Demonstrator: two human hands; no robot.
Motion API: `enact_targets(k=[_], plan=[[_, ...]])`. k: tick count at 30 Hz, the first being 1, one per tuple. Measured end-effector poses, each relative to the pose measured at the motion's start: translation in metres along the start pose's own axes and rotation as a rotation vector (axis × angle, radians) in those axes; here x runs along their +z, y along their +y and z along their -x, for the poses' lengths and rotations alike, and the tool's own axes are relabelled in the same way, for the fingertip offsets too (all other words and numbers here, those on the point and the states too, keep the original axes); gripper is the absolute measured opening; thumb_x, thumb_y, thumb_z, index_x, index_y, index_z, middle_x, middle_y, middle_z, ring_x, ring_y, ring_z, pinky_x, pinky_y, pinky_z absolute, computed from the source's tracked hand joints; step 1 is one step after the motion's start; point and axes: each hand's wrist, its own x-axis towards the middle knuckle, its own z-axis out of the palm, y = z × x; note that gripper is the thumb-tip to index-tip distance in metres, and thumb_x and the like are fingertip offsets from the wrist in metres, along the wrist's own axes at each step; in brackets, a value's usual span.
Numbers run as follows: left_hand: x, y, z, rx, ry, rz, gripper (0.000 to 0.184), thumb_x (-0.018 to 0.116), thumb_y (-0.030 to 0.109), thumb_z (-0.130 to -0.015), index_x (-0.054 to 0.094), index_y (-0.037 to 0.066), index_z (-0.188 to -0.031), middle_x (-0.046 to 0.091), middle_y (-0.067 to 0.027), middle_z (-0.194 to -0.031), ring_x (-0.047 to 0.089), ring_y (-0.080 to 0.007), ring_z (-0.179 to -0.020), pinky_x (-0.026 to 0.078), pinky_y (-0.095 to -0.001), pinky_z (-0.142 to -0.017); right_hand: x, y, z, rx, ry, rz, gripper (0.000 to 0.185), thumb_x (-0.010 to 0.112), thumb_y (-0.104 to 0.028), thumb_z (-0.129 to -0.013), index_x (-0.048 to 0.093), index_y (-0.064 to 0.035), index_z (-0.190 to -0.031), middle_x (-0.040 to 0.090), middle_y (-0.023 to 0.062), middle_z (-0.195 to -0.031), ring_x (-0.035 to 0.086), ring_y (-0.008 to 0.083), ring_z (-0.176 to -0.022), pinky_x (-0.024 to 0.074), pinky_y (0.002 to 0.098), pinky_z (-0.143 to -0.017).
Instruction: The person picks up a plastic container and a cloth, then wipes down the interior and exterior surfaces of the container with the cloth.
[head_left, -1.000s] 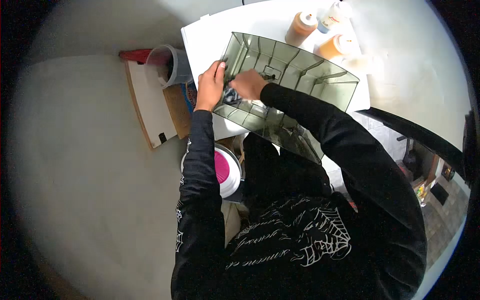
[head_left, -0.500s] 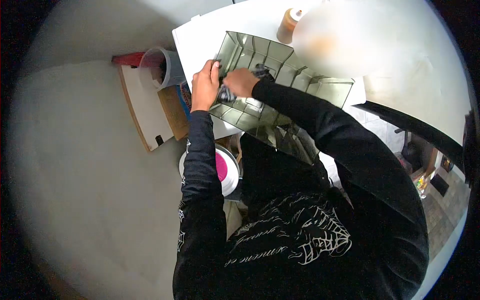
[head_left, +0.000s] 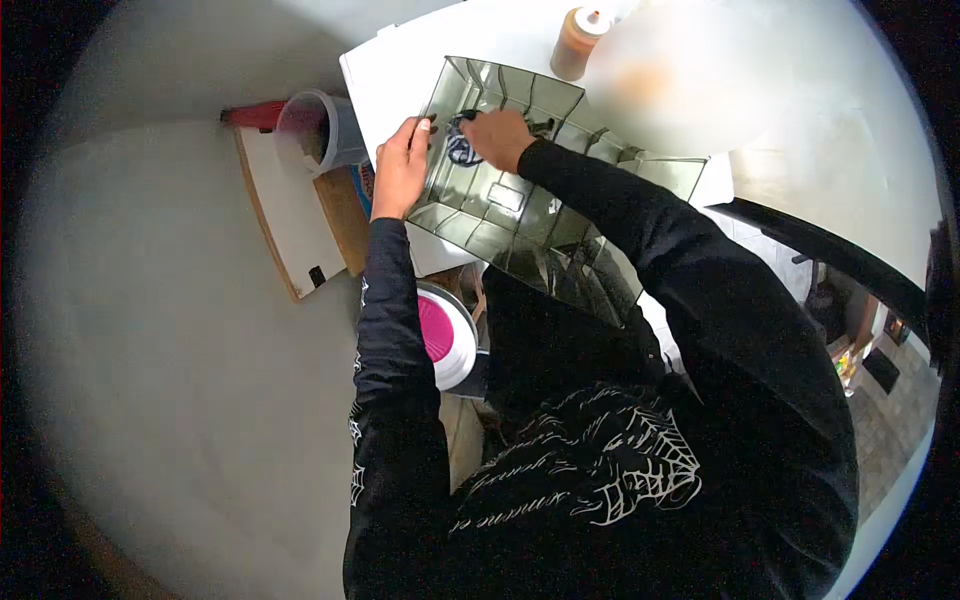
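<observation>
A translucent grey ribbed plastic bin (head_left: 475, 238) rests tilted on the white tabletop, its open side toward me. My left hand (head_left: 398, 178) grips the bin's left rim, thumb on the inner side and fingers outside, partly hidden. Inside the bin, my right hand (head_left: 499, 138) is closed around a bunched dark-and-white patterned cloth (head_left: 461, 150). The cloth lies against the bin's inner surface near the left end. Part of it is hidden under the fingers.
A squeeze bottle (head_left: 574, 48) of brown liquid stands behind the bin. To the left are a clear plastic tub (head_left: 348, 135), a red object (head_left: 258, 114) and a white board (head_left: 285, 215). A white-and-pink round container (head_left: 457, 350) sits below the table.
My right hand has moved the cloth slightly up and right, away from the bin's near left corner. My left hand and the bin have shifted a little to the left.
</observation>
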Motion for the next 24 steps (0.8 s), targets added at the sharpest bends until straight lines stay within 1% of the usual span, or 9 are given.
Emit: enact_targets(k=[3,10,15,16,17,18,19,21,24], plan=[[-0.004,0.007,-0.002,-0.036,-0.025,-0.052,0.035,0.053,0.032,-0.112,0.068,0.001,-0.12,0.077,-0.0219,-0.099,0.076,-0.0369,-0.093,0.056,-0.0424,-0.084,0.029,-0.02,0.002,0.009,0.083,-0.04,0.014,0.058,-0.016,-0.097,0.068,-0.0069,-0.102,0.071,0.0129,-0.076,0.075,0.0359,-0.074,0.0569,0.0503,-0.06],[0.001,0.002,-0.001,-0.015,-0.005,-0.008,0.035,0.052,0.031,-0.112,0.067,0.0,-0.119,0.078,-0.0222,-0.102,0.076,-0.0378,-0.094,0.056,-0.0423,-0.086,0.012,-0.069,0.007,-0.176,-0.27,-0.097,0.012,0.065,-0.013,-0.089,0.076,-0.008,-0.089,0.078,0.0152,-0.094,0.077,0.0348,-0.09,0.061,0.0492,-0.076],[0.001,0.005,0.0,-0.096,-0.009,-0.081,0.034,0.053,0.03,-0.112,0.067,0.0,-0.119,0.076,-0.0238,-0.096,0.075,-0.0371,-0.088,0.055,-0.0426,-0.083,0.024,-0.024,-0.006,-0.222,-0.592,-0.454,0.037,0.064,-0.011,-0.088,0.067,0.0019,-0.121,0.072,0.0264,-0.112,0.069,0.0448,-0.11,0.0544,0.052,-0.093],[0.002,0.001,-0.001,-0.083,-0.006,-0.079,0.034,0.053,0.03,-0.112,0.067,0.0,-0.119,0.076,-0.0238,-0.096,0.075,-0.0371,-0.088,0.055,-0.0426,-0.083,0.04,-0.009,-0.004,-0.217,-0.442,-0.529,0.036,0.065,-0.014,-0.086,0.07,0.0009,-0.119,0.074,0.0262,-0.111,0.07,0.0453,-0.108,0.055,0.0523,-0.093],[0.004,-0.005,-0.002,-0.041,0.0,-0.042,0.035,0.052,0.031,-0.113,0.068,0.001,-0.122,0.076,-0.0199,-0.098,0.072,-0.0279,-0.086,0.055,-0.0387,-0.082,0.024,-0.002,-0.001,-0.213,-0.291,-0.601,0.036,0.065,-0.017,-0.085,0.073,-0.0001,-0.116,0.075,0.0259,-0.11,0.071,0.0458,-0.105,0.0555,0.0527,-0.094],[0.005,-0.013,-0.003,-0.002,0.008,-0.004,0.036,0.052,0.031,-0.113,0.068,0.001,-0.125,0.076,-0.016,-0.099,0.069,-0.0186,-0.084,0.055,-0.0347,-0.08,0.008,0.006,-0.004,-0.074,-0.383,-0.602,0.04,0.064,-0.015,-0.085,0.071,0.0015,-0.12,0.074,0.0258,-0.111,0.07,0.0475,-0.107,0.0547,0.0526,-0.096],[0.004,-0.012,-0.005,0.002,0.015,-0.001,0.036,0.052,0.031,-0.113,0.068,0.001,-0.125,0.076,-0.016,-0.099,0.069,-0.0186,-0.084,0.055,-0.0347,-0.08,0.016,0.016,-0.004,-0.095,-0.156,-0.613,0.044,0.061,-0.015,-0.092,0.058,0.0069,-0.131,0.069,0.0345,-0.113,0.066,0.0517,-0.109,0.0527,0.0565,-0.093],[0.0,-0.009,-0.003,-0.03,-0.019,-0.072,0.035,0.053,0.03,-0.113,0.068,0.001,-0.123,0.074,-0.0158,-0.096,0.067,-0.0185,-0.083,0.054,-0.0337,-0.08,-0.022,0.004,-0.002,0.404,-0.069,-0.705,0.047,0.06,-0.019,-0.095,0.05,0.0054,-0.135,0.068,0.0369,-0.107,0.067,0.0552,-0.103,0.0523,0.0605,-0.09],[-0.002,0.002,0.001,-0.088,-0.049,-0.099,0.035,0.053,0.031,-0.113,0.067,0.001,-0.123,0.075,-0.0159,-0.098,0.067,-0.0179,-0.086,0.053,-0.0336,-0.082,-0.032,-0.013,0.003,0.505,0.165,-0.799,0.045,0.06,-0.017,-0.096,0.043,0.0088,-0.13,0.067,0.0403,-0.101,0.068,0.0568,-0.099,0.0517,0.0634,-0.088]])
